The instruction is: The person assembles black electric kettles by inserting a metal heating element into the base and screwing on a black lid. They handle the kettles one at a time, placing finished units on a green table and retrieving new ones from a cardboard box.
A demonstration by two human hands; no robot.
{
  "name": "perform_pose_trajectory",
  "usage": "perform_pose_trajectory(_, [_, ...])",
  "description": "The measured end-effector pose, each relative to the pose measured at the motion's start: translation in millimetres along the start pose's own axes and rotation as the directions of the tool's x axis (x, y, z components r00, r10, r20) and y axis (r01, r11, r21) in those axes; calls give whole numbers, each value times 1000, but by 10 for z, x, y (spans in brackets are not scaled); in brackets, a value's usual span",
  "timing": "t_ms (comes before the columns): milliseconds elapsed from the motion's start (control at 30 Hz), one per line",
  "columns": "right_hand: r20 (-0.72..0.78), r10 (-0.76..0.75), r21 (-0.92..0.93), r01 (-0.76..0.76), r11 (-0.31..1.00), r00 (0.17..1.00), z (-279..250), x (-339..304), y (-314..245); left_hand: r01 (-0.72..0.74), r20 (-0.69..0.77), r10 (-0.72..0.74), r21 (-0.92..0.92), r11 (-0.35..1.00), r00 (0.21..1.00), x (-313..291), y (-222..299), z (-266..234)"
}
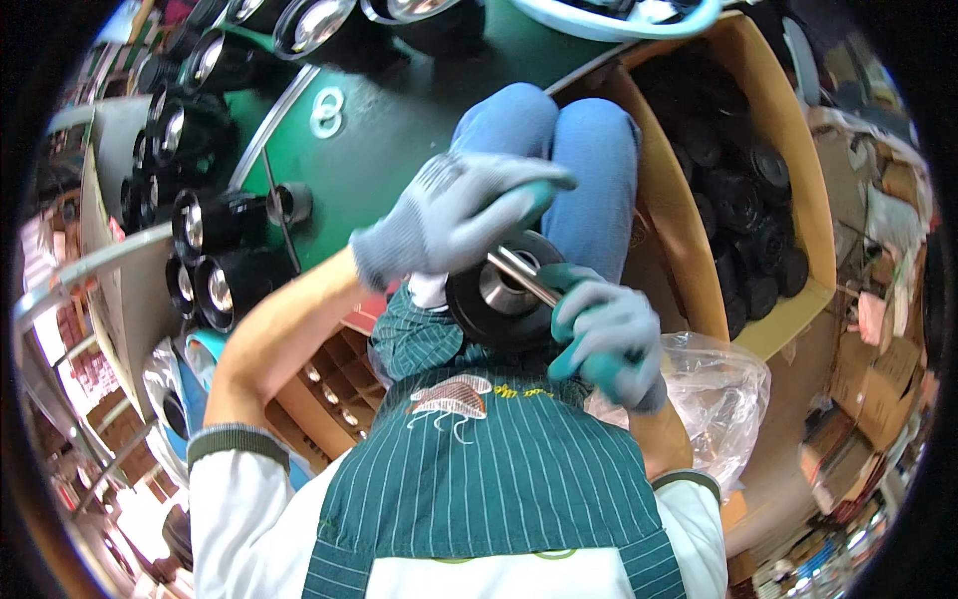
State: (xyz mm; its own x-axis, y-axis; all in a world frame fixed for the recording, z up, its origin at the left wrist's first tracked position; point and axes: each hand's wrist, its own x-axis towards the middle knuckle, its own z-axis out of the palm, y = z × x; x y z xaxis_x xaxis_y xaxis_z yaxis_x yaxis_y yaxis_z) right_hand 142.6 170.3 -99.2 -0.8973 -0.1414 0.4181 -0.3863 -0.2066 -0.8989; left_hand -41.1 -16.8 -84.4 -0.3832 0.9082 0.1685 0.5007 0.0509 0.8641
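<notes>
A round black part point(467, 307) with a shiny metal centre rests on my lap, against the apron. My right hand point(611, 334), in a grey and green work glove, is closed around a shiny metal rod point(526, 278). The rod slants across the part's centre, its far end near the left palm. Above the part's upper left side is my left hand point(454, 212), gloved the same way, fingers stretched to the right. Whether it touches the part is hidden.
Two pale rings point(326, 112) lie on the green table point(384, 130). Black lamp-like housings point(225, 285) with shiny insides line its left and far edges. A light blue basin point(609, 25) is at the far side. On my right stands a cardboard box point(813, 230) of black round parts, near clear plastic point(718, 394).
</notes>
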Motion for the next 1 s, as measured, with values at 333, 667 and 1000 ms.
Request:
perform_pose_trajectory(333, [749, 267, -492, 238, 837, 607, 619, 973, -206, -339, 112, 386, -301, 891, 915, 910, -613, 662])
perform_pose_trajectory(667, [424, 9, -597, 272, 755, 906, 616, 1119, -245, -482, -7, 508, -332, 811, 861, 949, -696, 482])
perform_pose_trajectory(1000, [-238, 398, -789, -415, 452, 886, 428, -58, -143, 205, -394, -788, -821, 533, 472, -1169, -1121, -398])
